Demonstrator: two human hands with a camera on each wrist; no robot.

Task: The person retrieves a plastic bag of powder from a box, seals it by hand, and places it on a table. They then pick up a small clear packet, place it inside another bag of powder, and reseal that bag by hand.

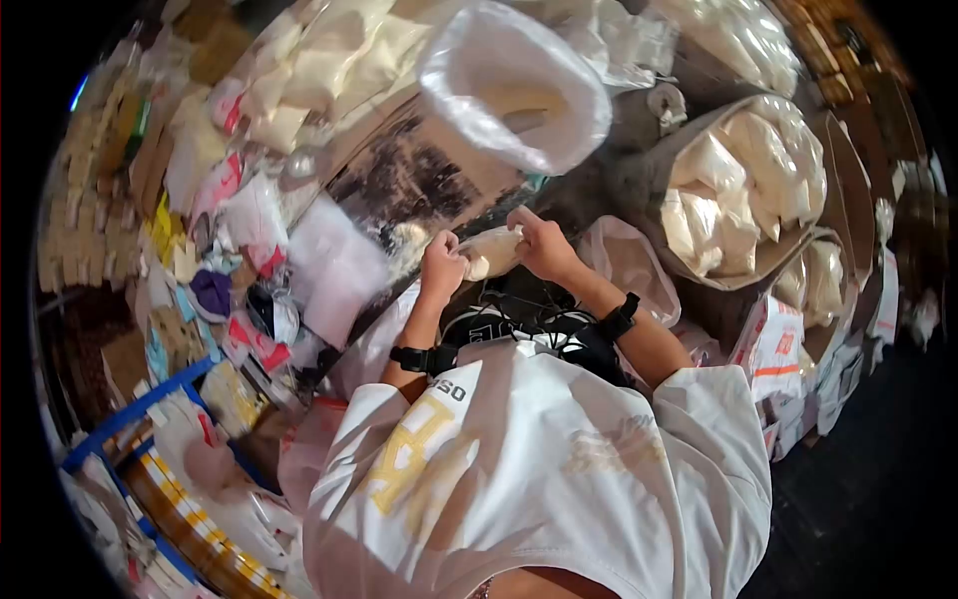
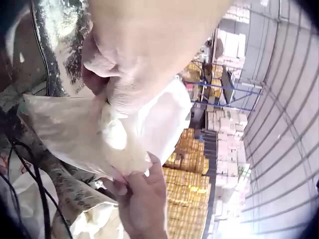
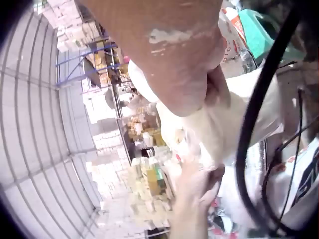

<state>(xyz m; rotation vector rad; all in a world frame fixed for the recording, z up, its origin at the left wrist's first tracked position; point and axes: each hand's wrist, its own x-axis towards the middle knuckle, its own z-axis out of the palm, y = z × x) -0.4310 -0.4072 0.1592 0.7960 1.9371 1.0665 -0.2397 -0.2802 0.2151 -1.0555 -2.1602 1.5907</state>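
A small clear bag of pale cream contents (image 1: 492,254) is stretched between the two hands in front of the person's chest. The left hand (image 1: 442,266) pinches one end and the right hand (image 1: 545,246) pinches the other. In the left wrist view the bag (image 2: 70,132) hangs below the left hand (image 2: 124,74), with the right hand (image 2: 147,204) at its far edge. In the right wrist view the right hand (image 3: 184,84) grips the bag (image 3: 239,112) near its top, and the left hand (image 3: 189,189) holds the other side.
Beyond the hands stands a bin lined with a white plastic bag (image 1: 449,75). A large sack of filled cream bags (image 1: 743,190) is at the right. Filled bags (image 1: 349,50) lie at the upper left, above mixed packets. A blue-framed rack (image 1: 140,404) stands at the lower left.
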